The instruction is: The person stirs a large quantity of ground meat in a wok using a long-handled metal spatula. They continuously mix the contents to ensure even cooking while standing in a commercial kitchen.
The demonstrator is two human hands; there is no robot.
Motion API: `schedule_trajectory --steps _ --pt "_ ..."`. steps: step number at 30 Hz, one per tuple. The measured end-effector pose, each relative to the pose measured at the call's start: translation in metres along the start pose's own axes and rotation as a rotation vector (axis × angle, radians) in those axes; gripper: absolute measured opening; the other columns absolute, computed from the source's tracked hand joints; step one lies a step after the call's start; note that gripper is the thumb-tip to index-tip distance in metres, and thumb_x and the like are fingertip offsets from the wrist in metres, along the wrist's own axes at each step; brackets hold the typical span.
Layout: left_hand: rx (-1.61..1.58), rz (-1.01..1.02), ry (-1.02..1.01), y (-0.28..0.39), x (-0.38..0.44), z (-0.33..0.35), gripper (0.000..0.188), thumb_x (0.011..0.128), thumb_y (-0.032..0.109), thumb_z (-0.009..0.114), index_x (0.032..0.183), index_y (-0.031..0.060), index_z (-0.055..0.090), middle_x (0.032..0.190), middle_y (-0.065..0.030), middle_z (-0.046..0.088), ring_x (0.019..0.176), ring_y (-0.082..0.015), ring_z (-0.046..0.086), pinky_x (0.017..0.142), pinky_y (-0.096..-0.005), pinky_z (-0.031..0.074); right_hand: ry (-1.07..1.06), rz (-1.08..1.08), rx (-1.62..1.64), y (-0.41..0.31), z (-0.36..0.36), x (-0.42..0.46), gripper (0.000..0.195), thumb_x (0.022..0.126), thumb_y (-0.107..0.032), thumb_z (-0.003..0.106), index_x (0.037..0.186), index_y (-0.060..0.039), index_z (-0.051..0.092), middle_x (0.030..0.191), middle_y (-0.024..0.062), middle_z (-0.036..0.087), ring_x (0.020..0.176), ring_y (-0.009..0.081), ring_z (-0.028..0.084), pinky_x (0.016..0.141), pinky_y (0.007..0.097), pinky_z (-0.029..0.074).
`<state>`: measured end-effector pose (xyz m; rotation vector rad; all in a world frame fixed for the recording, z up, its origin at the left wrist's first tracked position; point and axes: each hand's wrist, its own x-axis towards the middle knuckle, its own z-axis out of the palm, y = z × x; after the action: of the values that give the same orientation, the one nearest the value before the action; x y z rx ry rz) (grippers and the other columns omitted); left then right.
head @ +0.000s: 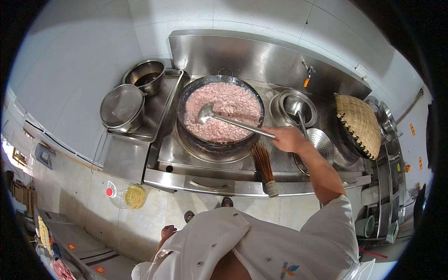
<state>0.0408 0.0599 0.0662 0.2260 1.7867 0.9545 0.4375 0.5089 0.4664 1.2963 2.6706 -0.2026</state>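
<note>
My right hand grips the handle end of a steel wok ladle. The ladle's bowl rests on pale pink minced or finely diced meat, which nearly fills a large black wok. The wok sits on the burner of a stainless steel range. My left hand hangs low at my side, away from the range. Its fingers look curled, but it is too small and partly turned away to tell whether they are fully closed.
A bamboo wok brush leans over the front edge. To the right are a steel pot, a perforated skimmer and a woven basket. A fine strainer covers a pot at left. An oil jug stands on the floor.
</note>
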Motion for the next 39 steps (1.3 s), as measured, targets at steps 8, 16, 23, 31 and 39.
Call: schedule_trajectory --steps 8,16,23,31,39 --pt "0.347 0.241 -0.066 -0.041 0.038 -0.024 0.033 0.086 0.015 0.059 0.112 -0.0063 0.058 0.092 -0.0174 0.069 0.082 -0.0256 0.069 0.069 -0.0371 0.059 0.209 -0.006 -0.063 0.054 -0.042 -0.059 0.055 0.07 -0.013 0.068 0.124 -0.0156 0.059 0.099 0.0151 0.067 0.089 0.033 0.064 0.078 0.0417 0.051" --pt "-0.186 -0.059 0.046 -0.011 -0.001 -0.007 0.031 0.087 0.012 0.055 0.111 -0.0084 0.054 0.089 -0.0201 0.066 0.077 -0.0297 0.067 0.068 -0.0394 0.059 0.179 0.169 0.291 0.061 -0.022 0.007 0.052 0.078 -0.016 0.061 0.129 -0.0122 0.053 0.097 0.0206 0.065 0.092 0.0393 0.062 0.082 0.047 0.047" --pt "0.176 0.051 -0.091 -0.081 0.017 -0.023 0.036 0.086 0.023 0.053 0.052 0.0117 0.046 0.055 0.0018 0.046 0.051 -0.0084 0.039 0.047 -0.0309 0.034 0.112 0.277 0.568 0.067 0.023 0.066 0.051 0.087 -0.016 0.057 0.136 -0.0075 0.045 0.073 0.0118 0.061 0.05 0.0185 0.054 0.05 0.0339 0.048" --pt "0.237 -0.135 -0.213 -0.063 0.032 -0.039 0.029 0.084 0.024 0.056 0.06 0.0088 0.054 0.056 0.0001 0.049 0.053 -0.0091 0.044 0.05 -0.0301 0.04 0.047 0.357 0.456 0.081 0.033 0.002 0.053 0.086 -0.023 0.06 0.135 -0.0066 0.048 0.089 0.0178 0.067 0.071 0.0303 0.065 0.067 0.0393 0.051" --pt "-0.171 -0.044 -0.113 -0.019 0.059 -0.037 0.036 0.089 0.016 0.054 0.118 -0.0049 0.051 0.094 -0.0205 0.064 0.073 -0.0306 0.065 0.062 -0.0418 0.056 0.122 0.499 0.548 0.055 0.088 -0.061 0.058 0.085 -0.03 0.063 0.135 -0.0044 0.047 0.092 0.0221 0.067 0.072 0.0324 0.066 0.071 0.0407 0.052"
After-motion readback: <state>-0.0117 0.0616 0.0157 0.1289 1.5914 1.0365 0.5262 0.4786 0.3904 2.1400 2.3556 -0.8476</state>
